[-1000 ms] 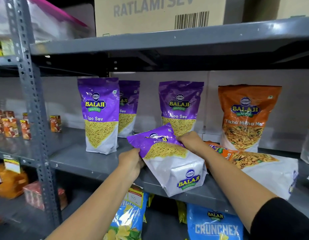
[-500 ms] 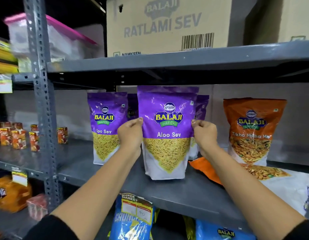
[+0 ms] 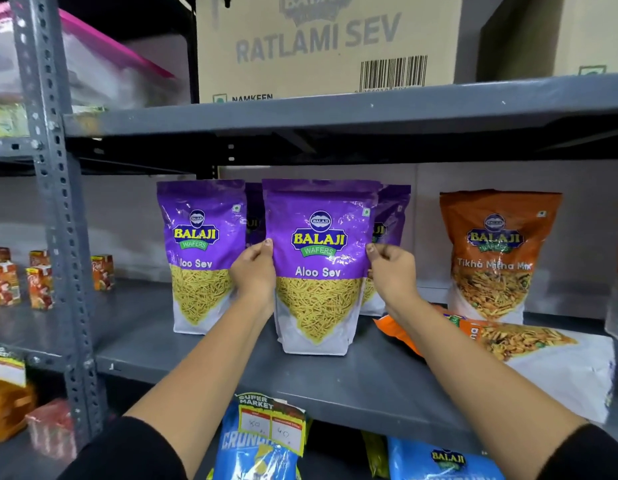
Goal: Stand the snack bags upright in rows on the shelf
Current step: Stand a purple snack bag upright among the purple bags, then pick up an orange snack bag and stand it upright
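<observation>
At centre frame, the left hand (image 3: 254,271) and right hand (image 3: 390,271) pinch an upright purple bag (image 3: 318,265) on the shelf (image 3: 231,372), while an orange bag (image 3: 508,344) at lower right lies flat, unstood.

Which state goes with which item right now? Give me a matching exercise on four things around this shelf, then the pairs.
Items:
1. Aloo Sev bag in front
2. orange bag at front right
3. Tikha Mitha Mix bag
4. Ratlami Sev carton

States:
A. standing upright alone, untouched
B. lying flat on the shelf
C. sitting on the shelf above
D. upright, held at its sides by the left hand and right hand

Pairs: 1-D, 2-B, 3-A, 4-C
</observation>
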Demonstrator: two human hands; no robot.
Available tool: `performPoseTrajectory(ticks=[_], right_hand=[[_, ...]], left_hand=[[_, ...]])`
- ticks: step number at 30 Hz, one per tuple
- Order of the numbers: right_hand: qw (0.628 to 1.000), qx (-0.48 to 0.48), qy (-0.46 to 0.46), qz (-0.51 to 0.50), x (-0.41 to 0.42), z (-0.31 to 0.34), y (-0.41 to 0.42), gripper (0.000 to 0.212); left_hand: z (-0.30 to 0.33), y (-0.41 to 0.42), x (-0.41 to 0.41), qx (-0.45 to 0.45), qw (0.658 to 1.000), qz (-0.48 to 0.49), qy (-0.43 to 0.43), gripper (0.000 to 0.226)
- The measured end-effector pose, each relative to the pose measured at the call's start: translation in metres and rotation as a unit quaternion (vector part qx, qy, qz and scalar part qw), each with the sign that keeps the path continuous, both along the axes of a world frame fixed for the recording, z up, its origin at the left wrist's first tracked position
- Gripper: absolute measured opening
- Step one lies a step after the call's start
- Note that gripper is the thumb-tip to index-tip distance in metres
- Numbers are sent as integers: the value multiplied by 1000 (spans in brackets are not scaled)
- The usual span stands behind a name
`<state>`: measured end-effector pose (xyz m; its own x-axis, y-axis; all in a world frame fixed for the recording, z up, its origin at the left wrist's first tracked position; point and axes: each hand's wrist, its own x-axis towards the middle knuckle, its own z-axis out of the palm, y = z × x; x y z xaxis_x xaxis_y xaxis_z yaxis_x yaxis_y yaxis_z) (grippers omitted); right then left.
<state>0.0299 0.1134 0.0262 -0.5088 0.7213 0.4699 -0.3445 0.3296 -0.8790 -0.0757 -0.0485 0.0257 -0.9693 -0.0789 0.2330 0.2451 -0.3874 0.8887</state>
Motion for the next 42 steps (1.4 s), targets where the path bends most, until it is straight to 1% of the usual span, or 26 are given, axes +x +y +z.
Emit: performPoseTrajectory(ticks=[3,4,6,8,10,11,12,13,14,15,17,18,20,21,22,23,24,26,27,30,31,34,35,38,40,42], right_hand=[[997,25,-71,22,7,-2,12,23],[992,49,-110,22,13,-1,18,23],[977,98,-187,7,31,6,35,17],[949,149,-279,-15,54,16,59,14],[902,185,-389,-33,80,24,84,21],[872,200,-443,-48,94,28,98,22],[841,211,-492,-74,105,29,110,24],[810,221,-535,-96,115,28,123,28],[790,213,-564,-112,122,25,136,30],[780,202,-580,-117,129,22,145,29],[749,214,-620,-97,140,11,157,26],[734,228,-633,-98,143,5,164,34],[701,244,-662,-105,149,-6,167,47],[698,236,-668,-102,150,-10,171,48],[699,239,-666,-99,150,-13,175,47],[699,241,-665,-99,151,-13,176,45],[704,240,-662,-98,150,-14,180,45],[701,249,-662,-95,149,-15,184,42],[699,252,-662,-98,149,-15,184,41],[693,246,-668,-113,151,-13,183,41],[702,245,-657,-120,153,-11,179,41],[709,236,-656,-102,154,-14,180,41],[723,242,-642,-84,153,-17,187,43],[800,190,-569,-33,144,-35,232,43],[847,112,-520,-27,159,-25,207,37],[904,-2,-428,-17,174,-14,179,24]], left_hand=[[-6,5,9,38,999,19,2,30],[-9,5,16,49,998,43,24,34],[-17,8,39,53,984,114,127,38],[-30,15,70,63,956,137,250,40],[-42,29,102,69,938,90,326,44],[-49,38,116,71,938,41,337,45],[-55,48,132,75,943,-21,323,44],[-61,57,145,77,953,-81,280,44],[-64,67,157,74,965,-130,214,45],[-66,77,166,61,975,-163,138,46],[-71,96,176,34,978,-205,-6,45],[-71,104,180,33,975,-212,-66,43],[-72,118,183,16,967,-209,-144,38],[-72,123,185,7,964,-205,-167,45],[-75,132,182,2,961,-205,-187,52],[-77,140,180,2,957,-206,-205,52],[-79,148,178,14,950,-214,-229,45],[-83,160,179,40,932,-238,-269,20],[-84,163,183,50,925,-255,-276,16],[-83,165,194,70,910,-286,-292,17],[-82,164,196,67,908,-287,-298,16],[-78,159,196,81,904,-290,-303,21],[-77,157,196,81,905,-292,-298,19],[-72,152,195,77,916,-296,-260,13],[-62,149,195,72,927,-291,-224,15],[-47,146,191,65,943,-276,-176,21]])
